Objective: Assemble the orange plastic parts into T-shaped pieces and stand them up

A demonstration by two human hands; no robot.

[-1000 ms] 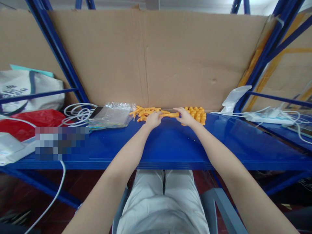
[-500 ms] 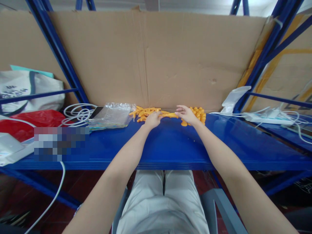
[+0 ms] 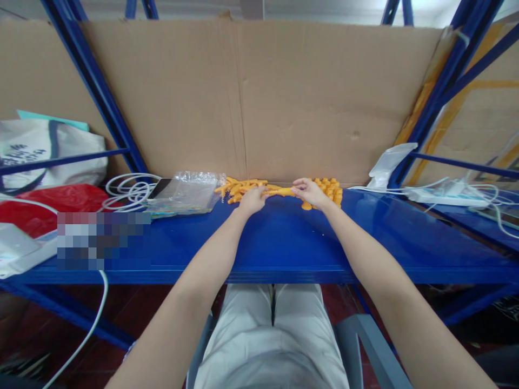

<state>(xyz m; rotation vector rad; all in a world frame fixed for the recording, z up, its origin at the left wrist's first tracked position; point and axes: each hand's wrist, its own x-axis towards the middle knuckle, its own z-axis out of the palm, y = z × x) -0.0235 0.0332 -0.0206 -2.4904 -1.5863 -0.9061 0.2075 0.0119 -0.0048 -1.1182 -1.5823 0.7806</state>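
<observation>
Between my two hands lies a long orange plastic piece [image 3: 283, 191], level and close to the tabletop; its exact kind is too small to tell. My left hand [image 3: 253, 199] is closed on its left end. At the other end, the thumb and fingers of my right hand [image 3: 308, 193] pinch it. A heap of thin, branching orange pieces [image 3: 239, 187] lies just left of and behind my left hand. Beside my right hand, rounded orange pieces [image 3: 331, 189] stand packed together in rows, partly hidden by that hand.
Everything rests on a blue metal table [image 3: 284, 243] against a cardboard wall [image 3: 304, 97]. Clear plastic bags [image 3: 190, 192] and coiled white cable [image 3: 133, 192] lie to the left, with a red bag [image 3: 77, 200] beyond. A white power strip [image 3: 446, 195] sits at right.
My right hand's raised fingers have come down and closed on the orange piece. My left hand stays nearly where it was.
</observation>
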